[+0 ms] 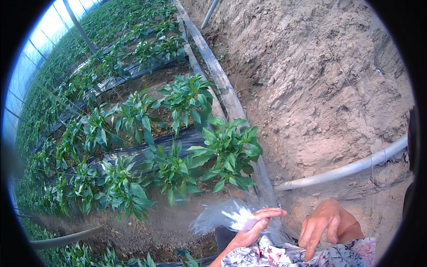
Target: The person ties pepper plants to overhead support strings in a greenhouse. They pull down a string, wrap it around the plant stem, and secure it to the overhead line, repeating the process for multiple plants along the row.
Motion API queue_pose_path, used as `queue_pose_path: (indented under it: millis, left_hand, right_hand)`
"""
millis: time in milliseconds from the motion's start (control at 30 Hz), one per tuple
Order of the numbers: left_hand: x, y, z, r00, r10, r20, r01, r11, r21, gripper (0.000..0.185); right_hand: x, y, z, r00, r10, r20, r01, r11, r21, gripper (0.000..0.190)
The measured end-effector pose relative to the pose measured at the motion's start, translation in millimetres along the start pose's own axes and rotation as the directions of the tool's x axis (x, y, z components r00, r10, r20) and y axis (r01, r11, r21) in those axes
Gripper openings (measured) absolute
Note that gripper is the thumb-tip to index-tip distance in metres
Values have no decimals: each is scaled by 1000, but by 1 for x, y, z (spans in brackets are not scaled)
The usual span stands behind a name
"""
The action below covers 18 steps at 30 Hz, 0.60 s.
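My left hand is low in the head view, its thumb pressed towards its extended fingers around a bundle of thin translucent plastic strands. The bundle fans out to the left of the hand and is bright white beside the palm; motion blurs its loose ends. More strands trail under the wrist towards my right hand. That hand is bent, fingers pointing down over a flower-patterned sleeve. Whether its fingertips pinch a strand cannot be made out. A leafy pepper plant grows just beyond the bundle.
Rows of similar plants run left over black plastic mulch film. Dark hose-like strips lie along the row ends. To the right rises a rough earth bank, with a pale curved pipe before it. Thin upright strings hang nearby.
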<state>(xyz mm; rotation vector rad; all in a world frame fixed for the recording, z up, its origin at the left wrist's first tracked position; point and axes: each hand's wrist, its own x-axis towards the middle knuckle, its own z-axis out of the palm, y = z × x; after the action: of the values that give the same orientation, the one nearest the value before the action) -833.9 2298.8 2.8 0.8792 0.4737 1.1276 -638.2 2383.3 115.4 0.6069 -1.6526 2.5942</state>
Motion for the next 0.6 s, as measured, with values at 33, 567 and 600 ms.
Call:
queue_pose_path:
  millis: [33,567,600]
  left_hand:
    - [6,25,18,988,-37,150,2,975,224,34]
    - [-6,131,-41,981,65,-185,-82,993,-86,26]
    - [-3,133,-40,979,62,-195,-77,995,-69,25]
  right_hand:
    - [7,-16,8,1000,-1,-15,0,999,-36,68]
    - [-114,-303,111,-72,446,-892,-982,126,142,27]
    - [-98,-336,127,64,200,-978,-998,18,-61,22]
